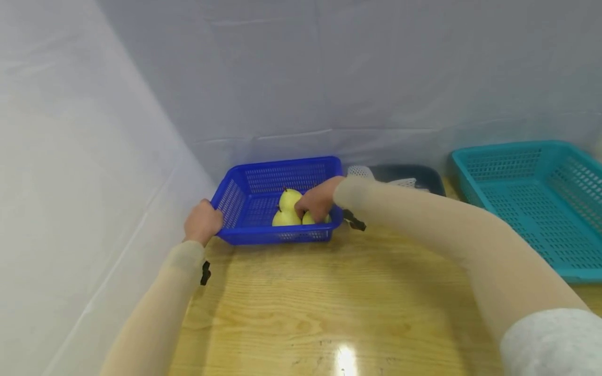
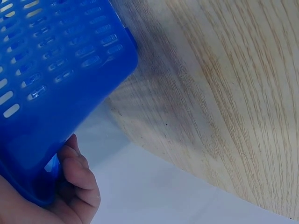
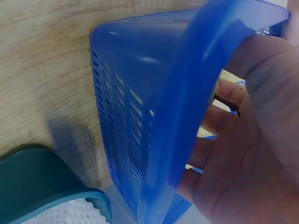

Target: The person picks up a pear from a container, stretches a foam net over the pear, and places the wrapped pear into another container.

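A blue plastic basket with slotted walls stands on the wooden table. My left hand grips its left rim; in the left wrist view the fingers curl under the blue edge. Inside the basket, toward the right end, lie yellow pears with dark stems. My right hand reaches over the right rim and holds one pear, its fingers bent down around it. In the right wrist view the basket wall hides most of this pear, and its stem shows beside the palm.
Right of the blue basket sits a dark tray with white netted foam pieces, partly behind my right forearm. A larger teal basket stands farther right. White sheeting hangs behind the table and along its left side.
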Demonstrator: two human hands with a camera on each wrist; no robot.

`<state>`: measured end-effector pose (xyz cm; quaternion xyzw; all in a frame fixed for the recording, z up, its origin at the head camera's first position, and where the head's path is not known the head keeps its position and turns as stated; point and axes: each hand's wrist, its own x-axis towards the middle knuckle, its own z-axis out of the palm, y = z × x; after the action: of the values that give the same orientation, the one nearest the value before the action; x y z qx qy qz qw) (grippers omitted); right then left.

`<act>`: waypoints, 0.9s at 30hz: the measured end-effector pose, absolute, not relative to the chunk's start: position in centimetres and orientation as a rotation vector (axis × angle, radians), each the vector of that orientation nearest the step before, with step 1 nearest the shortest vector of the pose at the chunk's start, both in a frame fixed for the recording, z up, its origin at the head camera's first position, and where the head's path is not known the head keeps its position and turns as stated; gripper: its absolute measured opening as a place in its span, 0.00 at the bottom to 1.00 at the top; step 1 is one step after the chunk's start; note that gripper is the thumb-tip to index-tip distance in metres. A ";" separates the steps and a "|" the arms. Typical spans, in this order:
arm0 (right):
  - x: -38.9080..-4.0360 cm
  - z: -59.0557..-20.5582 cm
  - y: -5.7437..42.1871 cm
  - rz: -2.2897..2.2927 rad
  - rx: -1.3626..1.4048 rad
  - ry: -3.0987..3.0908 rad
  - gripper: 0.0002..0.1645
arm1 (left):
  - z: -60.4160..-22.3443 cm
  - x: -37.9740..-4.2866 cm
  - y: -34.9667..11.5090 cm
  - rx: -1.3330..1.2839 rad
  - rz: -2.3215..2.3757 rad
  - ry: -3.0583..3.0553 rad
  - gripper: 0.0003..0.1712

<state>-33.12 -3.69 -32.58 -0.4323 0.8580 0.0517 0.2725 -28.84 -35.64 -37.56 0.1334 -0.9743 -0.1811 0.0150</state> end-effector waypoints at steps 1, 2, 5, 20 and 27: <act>-33.1 -32.6 -3.7 0.136 -1.158 2.307 0.33 | -37.5 -28.8 -35.7 0.415 -0.566 -3.037 0.32; -33.1 -32.7 -3.8 0.139 -1.159 2.309 0.33 | -37.5 -28.8 -35.7 0.415 -0.569 -3.039 0.32; -33.2 -32.9 -4.0 0.144 -1.163 2.316 0.36 | -37.3 -28.6 -35.7 0.422 -0.567 -3.046 0.33; -33.6 -33.5 -3.3 0.127 -1.241 2.330 0.39 | -37.4 -28.4 -35.4 0.375 -0.541 -3.031 0.31; -33.8 -32.9 -2.5 0.074 -1.322 2.353 0.32 | -37.0 -28.4 -35.3 0.422 -0.522 -3.023 0.30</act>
<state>-33.76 -2.50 -32.89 -0.4777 0.8503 0.0268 0.2193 -28.37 -35.35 -37.03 0.1363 -0.9760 -0.1685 0.0227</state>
